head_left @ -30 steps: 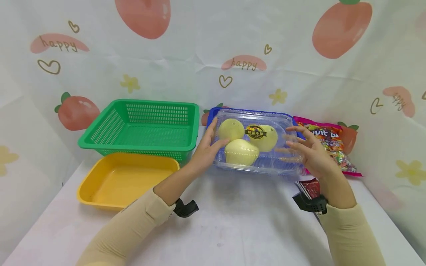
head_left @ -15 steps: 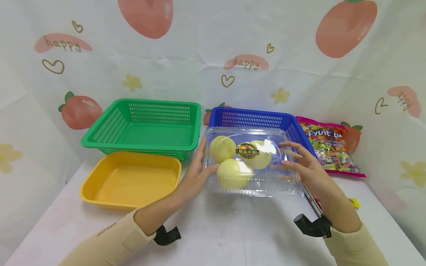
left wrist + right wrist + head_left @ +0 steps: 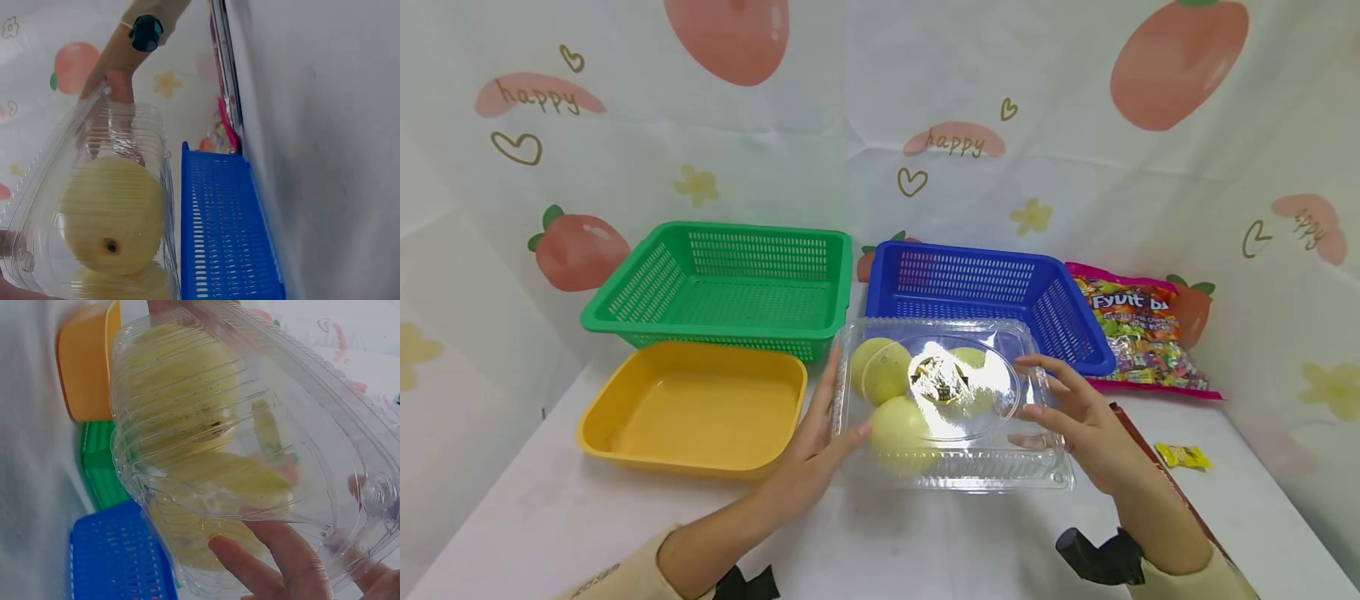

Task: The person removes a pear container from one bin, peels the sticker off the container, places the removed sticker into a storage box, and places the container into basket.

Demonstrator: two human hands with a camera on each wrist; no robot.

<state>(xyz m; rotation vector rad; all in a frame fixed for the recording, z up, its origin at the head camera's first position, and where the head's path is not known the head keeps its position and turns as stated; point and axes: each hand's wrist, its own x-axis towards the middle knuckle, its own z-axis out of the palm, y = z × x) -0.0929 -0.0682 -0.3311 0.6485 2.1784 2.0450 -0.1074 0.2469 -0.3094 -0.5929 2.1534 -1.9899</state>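
Note:
A clear plastic fruit container (image 3: 992, 467) is held up in front of the blue basket, in the middle of the head view. Through its lid I see three pale yellow round fruits (image 3: 880, 372) and a dark label (image 3: 938, 379) half lost in glare. My left hand (image 3: 812, 454) grips the left side, thumb toward the near corner. Along the right side, my right hand (image 3: 1086, 425) holds the container with fingers spread. In the left wrist view, a fruit (image 3: 112, 215) shows a dark spot at its end. The right wrist view shows fingers (image 3: 294, 559) against the plastic.
The blue basket (image 3: 985, 250) stands at the back, with a bag of candy (image 3: 1138, 329) at its right. A green basket (image 3: 752, 333) and a yellow tub (image 3: 692, 417) are on the left. Near my right forearm lie a small yellow packet (image 3: 1182, 456) and a long dark-red edge (image 3: 1150, 450).
Both hands have brought the container toward me and slightly left, from over the blue basket to in front of it. The basket's inside and the yellow packet have come into sight.

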